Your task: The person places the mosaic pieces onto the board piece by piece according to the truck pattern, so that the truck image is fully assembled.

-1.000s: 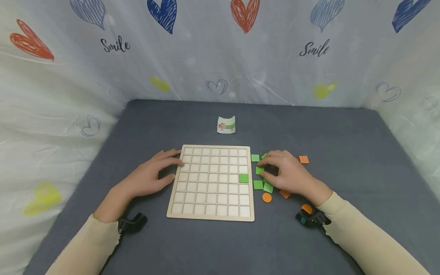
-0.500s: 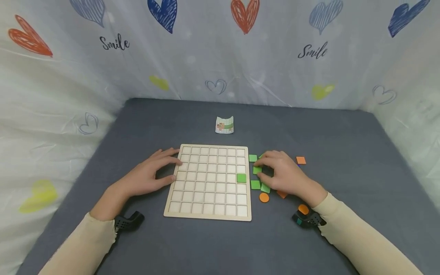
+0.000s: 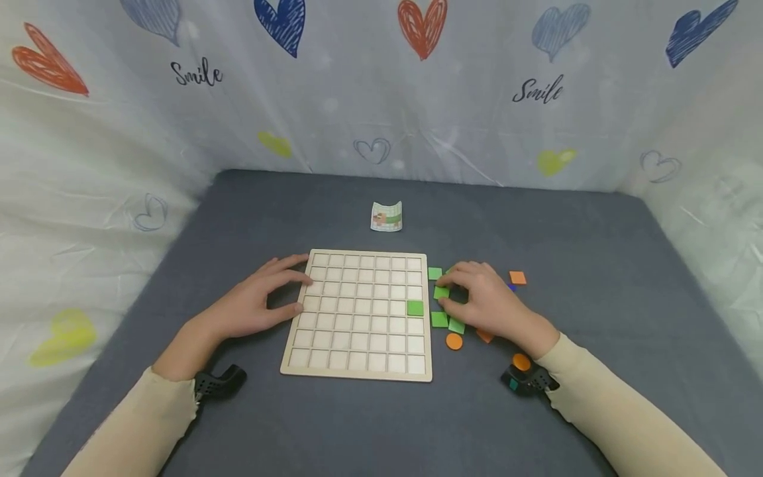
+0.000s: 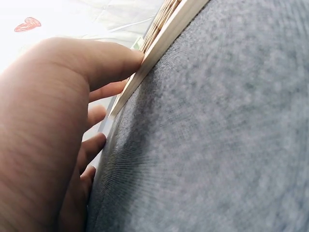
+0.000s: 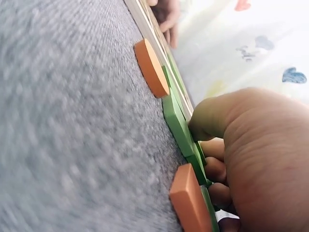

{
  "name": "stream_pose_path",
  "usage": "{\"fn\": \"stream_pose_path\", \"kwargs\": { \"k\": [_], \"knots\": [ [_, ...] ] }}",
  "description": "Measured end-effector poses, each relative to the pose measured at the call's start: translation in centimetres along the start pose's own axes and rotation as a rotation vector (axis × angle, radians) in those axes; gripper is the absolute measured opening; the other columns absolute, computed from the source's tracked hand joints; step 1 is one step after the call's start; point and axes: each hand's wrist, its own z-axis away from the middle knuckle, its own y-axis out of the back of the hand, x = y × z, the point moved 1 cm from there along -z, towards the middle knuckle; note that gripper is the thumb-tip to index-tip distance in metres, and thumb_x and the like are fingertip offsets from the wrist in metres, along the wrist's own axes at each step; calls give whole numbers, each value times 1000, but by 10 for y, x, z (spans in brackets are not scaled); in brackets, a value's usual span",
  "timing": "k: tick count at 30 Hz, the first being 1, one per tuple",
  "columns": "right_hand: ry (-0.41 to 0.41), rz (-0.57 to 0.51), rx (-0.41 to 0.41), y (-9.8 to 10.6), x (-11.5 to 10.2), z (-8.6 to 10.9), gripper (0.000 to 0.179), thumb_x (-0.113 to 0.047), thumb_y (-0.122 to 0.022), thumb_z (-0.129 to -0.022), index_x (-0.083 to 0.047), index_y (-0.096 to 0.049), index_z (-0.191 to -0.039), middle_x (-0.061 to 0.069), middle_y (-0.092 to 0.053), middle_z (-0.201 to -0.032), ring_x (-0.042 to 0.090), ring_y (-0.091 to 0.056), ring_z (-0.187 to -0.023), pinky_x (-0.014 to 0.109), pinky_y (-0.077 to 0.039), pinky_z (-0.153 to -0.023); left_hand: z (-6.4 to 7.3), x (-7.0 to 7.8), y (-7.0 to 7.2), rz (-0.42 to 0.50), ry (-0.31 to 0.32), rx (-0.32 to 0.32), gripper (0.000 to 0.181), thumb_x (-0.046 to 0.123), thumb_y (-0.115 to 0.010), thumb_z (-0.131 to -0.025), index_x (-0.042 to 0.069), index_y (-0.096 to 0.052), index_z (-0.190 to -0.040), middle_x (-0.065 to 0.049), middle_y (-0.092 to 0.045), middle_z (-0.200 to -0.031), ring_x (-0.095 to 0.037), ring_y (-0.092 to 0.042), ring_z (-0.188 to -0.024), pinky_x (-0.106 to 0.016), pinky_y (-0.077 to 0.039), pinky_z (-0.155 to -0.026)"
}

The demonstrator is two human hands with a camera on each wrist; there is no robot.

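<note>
In the head view, a pale wooden grid board lies on the grey cloth, a single green square tile in one cell near its right side. My left hand rests at the board's left edge, fingers spread and relaxed; the left wrist view has the thumb against the wooden rim. Just right of the board, my right hand pinches a green tile between thumb and index finger. Other green tiles lie around it, some partly hidden under that hand.
Beyond the board lies a small card with a grid picture. An orange round piece and an orange square tile lie near the right hand, with another orange round by the right wrist. A patterned curtain closes the back.
The right thumb and index finger have closed around the green tile. My left hand keeps its place on the board's edge. The whole head view has shifted slightly.
</note>
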Motion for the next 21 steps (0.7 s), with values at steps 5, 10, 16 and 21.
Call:
{"fn": "stream_pose_path", "kwargs": {
  "k": [5,10,16,21],
  "knots": [
    [-4,-20,5,-2,-3,-3,26,-23,-84,-97,-12,-82,-120,0,-75,-113,14,-64,-93,48,-51,-91,1,-3,0,1,-19,8,47,36,-79,-104,23,-66,-147,-6,-38,-174,-40,-23,-165,-64,-10,-135],
    [-21,-46,14,-2,-3,-2,25,-22,-85,-97,-13,-82,-120,-1,-75,-111,14,-64,-92,45,-51,-89,0,-3,0,8,-30,11,46,35,-80,-103,22,-67,-146,-6,-41,-173,-38,-27,-163,-60,-10,-136],
    [-38,-115,30,-3,-8,-1,23,-19,-86,-97,-15,-81,-119,-4,-73,-109,12,-61,-91,37,-57,-79,-1,-2,0,7,-29,5,46,35,-80,-104,22,-67,-146,-7,-41,-173,-38,-27,-164,-60,-9,-136],
    [-20,-155,48,-4,-19,0,21,-20,-87,-95,-18,-81,-115,-8,-70,-103,10,-59,-88,34,-55,-77,-3,0,1,1,-19,-2,46,36,-79,-104,22,-67,-146,-6,-40,-173,-37,-27,-164,-60,-10,-136]
  ]
}}
